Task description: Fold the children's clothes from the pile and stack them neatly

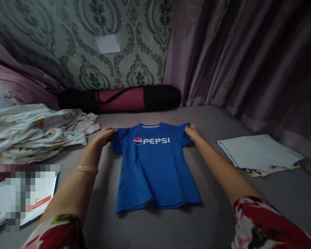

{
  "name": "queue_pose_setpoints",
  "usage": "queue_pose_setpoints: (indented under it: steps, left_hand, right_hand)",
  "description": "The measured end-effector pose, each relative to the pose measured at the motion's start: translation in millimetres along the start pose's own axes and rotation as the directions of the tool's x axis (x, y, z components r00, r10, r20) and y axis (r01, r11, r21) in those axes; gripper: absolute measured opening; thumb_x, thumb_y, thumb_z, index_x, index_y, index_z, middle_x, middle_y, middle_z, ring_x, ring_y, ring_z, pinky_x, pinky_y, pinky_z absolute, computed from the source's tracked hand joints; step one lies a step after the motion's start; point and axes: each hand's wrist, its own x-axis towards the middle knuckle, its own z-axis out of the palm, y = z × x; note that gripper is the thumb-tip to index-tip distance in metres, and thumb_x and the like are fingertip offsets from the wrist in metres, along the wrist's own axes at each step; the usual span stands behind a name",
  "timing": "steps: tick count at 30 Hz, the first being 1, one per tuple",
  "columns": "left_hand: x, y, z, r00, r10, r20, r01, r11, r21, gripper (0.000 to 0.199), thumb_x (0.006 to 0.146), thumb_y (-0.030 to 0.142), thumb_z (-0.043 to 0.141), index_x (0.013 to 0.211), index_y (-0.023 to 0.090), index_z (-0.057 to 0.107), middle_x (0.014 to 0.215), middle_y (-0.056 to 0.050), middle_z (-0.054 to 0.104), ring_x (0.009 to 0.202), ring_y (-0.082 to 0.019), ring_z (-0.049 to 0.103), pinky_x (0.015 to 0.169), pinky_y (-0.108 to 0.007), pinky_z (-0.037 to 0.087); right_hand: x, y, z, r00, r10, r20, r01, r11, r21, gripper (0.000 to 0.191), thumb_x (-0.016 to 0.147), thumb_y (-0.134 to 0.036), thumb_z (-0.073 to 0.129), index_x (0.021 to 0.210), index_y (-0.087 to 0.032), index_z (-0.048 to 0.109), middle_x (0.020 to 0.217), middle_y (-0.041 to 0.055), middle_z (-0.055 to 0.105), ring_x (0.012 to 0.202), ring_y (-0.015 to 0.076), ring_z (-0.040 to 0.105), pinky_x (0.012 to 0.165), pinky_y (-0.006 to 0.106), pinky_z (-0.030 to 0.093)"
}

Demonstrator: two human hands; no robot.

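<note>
A blue T-shirt [155,166] with a white PEPSI print lies spread with its front up and its collar away from me. Its hem, nearest me, is slightly wavy, and soft creases run down the body. My left hand [106,135] pinches the top of the sleeve on the left. On the other side, my right hand [191,131] grips the opposite sleeve near its upper edge. Both arms reach forward, and the shirt is stretched between the hands.
The shirt is over a grey sheet [101,193]. Rumpled patterned clothes [38,128] heap at left, above a partly blurred tablet-like device [41,200]. A folded pale cloth [259,150] lies right. A black and maroon long bag [121,99] rests against the wall, beside curtains [212,55].
</note>
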Motion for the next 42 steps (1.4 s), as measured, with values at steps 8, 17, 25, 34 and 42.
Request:
queue_pose_setpoints:
  steps: [8, 17, 25, 34, 42]
  left_hand:
    - [-1, -26, 20.4, 0.850, 0.479, -0.222, -0.217, 0.700, 0.681, 0.028, 0.091, 0.033, 0.042, 0.108, 0.019, 0.060, 0.106, -0.013, 0.063, 0.099, -0.027, 0.063, 0.078, -0.032, 0.047]
    - [10, -42, -6.1, 0.920, 0.379, -0.101, -0.196, 0.668, 0.718, 0.027, 0.090, 0.037, 0.047, 0.104, 0.017, 0.060, 0.106, -0.014, 0.068, 0.100, -0.028, 0.063, 0.080, -0.032, 0.047]
    - [21, -47, -34.2, 0.891, 0.335, -0.305, -0.101, 0.802, 0.588, 0.025, 0.085, 0.029, 0.048, 0.100, 0.014, 0.063, 0.093, -0.010, 0.067, 0.090, -0.024, 0.064, 0.081, -0.035, 0.050]
    - [-1, -14, 68.2, 0.724, 0.578, 0.377, -0.662, 0.428, 0.615, 0.050, 0.097, 0.043, 0.036, 0.136, 0.017, 0.052, 0.147, -0.013, 0.047, 0.140, -0.026, 0.037, 0.117, -0.043, 0.026]
    - [-3, -32, 74.0, 0.781, 0.532, 0.328, -0.567, 0.383, 0.729, 0.054, 0.100, 0.043, 0.028, 0.147, 0.020, 0.038, 0.157, -0.011, 0.033, 0.146, -0.025, 0.025, 0.119, -0.046, 0.015]
  right_hand:
    - [-32, -8, 0, 0.997, -0.080, -0.013, 0.067, 0.911, -0.406, 0.039, 0.101, -0.021, 0.025, 0.131, -0.013, 0.050, 0.110, 0.0210, 0.066, 0.102, 0.0300, 0.066, 0.087, 0.042, 0.047]
    - [-24, 4, 2, 0.997, 0.031, -0.073, -0.062, 0.873, -0.483, 0.038, 0.100, -0.026, 0.033, 0.120, -0.006, 0.059, 0.105, 0.0267, 0.067, 0.104, 0.0354, 0.066, 0.087, 0.045, 0.048]
    - [-16, 3, -10, 0.998, 0.032, -0.048, -0.053, 0.829, -0.556, 0.037, 0.095, -0.016, 0.033, 0.118, -0.006, 0.061, 0.109, 0.0259, 0.065, 0.106, 0.0348, 0.064, 0.087, 0.045, 0.047]
    - [-43, -56, 45, 0.820, -0.472, 0.322, 0.567, 0.746, -0.350, 0.058, 0.101, -0.041, 0.024, 0.150, -0.010, 0.033, 0.158, 0.0133, 0.029, 0.147, 0.0254, 0.019, 0.119, 0.046, 0.012]
    - [-29, -26, 48, 0.835, -0.442, 0.327, 0.531, 0.802, -0.274, 0.055, 0.101, -0.041, 0.028, 0.150, -0.016, 0.034, 0.158, 0.0092, 0.028, 0.148, 0.0243, 0.018, 0.119, 0.050, 0.009]
